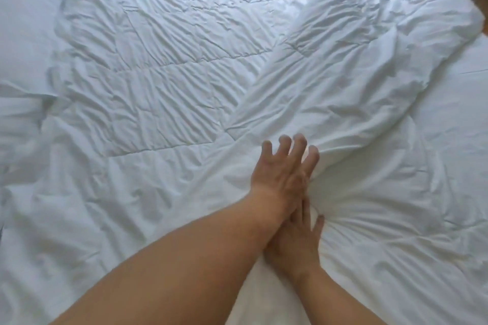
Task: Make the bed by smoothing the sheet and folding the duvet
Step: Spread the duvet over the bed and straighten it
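White duvet (184, 60) lies spread over most of the bed, v. wrinkled, w/ a thick fold running diagonally from mid-bed to the far right corner. Left hand (284, 166) reaches across, palm down on the duvet at the foot of that fold, fingers straight and spread, gripping nothing. Right hand (294, 239) lies just behind it, flat and pressing the fabric, creases fanning out to its right; fingertips partly hidden under the left wrist. Bare sheet (462, 92) shows at right, pillow (21, 21) at far left.
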The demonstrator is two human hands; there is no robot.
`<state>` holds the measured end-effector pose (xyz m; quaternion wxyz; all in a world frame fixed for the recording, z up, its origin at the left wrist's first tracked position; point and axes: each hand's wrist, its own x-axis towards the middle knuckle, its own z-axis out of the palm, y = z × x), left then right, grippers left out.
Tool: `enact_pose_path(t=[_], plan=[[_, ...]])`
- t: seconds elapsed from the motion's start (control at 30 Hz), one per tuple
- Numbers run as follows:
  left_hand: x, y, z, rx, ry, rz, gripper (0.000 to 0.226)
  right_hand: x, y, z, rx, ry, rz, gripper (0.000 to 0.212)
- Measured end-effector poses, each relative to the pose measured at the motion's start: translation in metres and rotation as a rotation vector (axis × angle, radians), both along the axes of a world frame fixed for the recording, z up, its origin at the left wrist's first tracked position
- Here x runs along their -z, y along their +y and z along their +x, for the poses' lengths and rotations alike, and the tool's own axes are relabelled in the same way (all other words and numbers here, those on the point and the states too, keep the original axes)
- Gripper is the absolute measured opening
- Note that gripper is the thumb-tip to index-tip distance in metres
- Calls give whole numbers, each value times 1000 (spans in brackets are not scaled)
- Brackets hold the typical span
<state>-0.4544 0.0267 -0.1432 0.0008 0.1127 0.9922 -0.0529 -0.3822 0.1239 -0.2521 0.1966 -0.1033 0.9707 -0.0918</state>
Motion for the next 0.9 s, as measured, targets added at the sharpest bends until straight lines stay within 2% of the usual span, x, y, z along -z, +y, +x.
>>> enact_pose_path(t=[0.07,0.1,0.23,0.37,0.5,0.57,0.63,0.73,0.8,0.87,0.9], plan=[[13,-2,-22,-117,-164,-80,68,12,-5,3,7,85,-8,83],[20,1,-28,-146,-179,-57,65,21,1,5,-6,138,-9,81],[34,-24,-39,-92,-122,106,28,35,12,3,-10,247,-11,82],[16,-114,-54,-357,-105,227,18,33,6,3,20,320,-23,82],[2,-234,-41,-568,-97,126,11,36,3,0,48,362,-26,80],[2,-292,-26,-733,-111,66,16,43,1,0,55,402,-4,80],[9,-318,-21,-909,-114,93,21,45,-1,-2,58,396,8,82],[26,-306,-15,-1037,-90,371,35,41,-7,-2,61,367,-13,83],[31,-285,-13,-1011,-50,499,55,28,-12,-8,110,416,-134,84],[36,-277,-10,-991,-41,444,74,9,-42,-24,71,463,-372,80],[40,-278,-10,-990,-35,406,77,-2,-68,-32,-7,424,-466,77]])
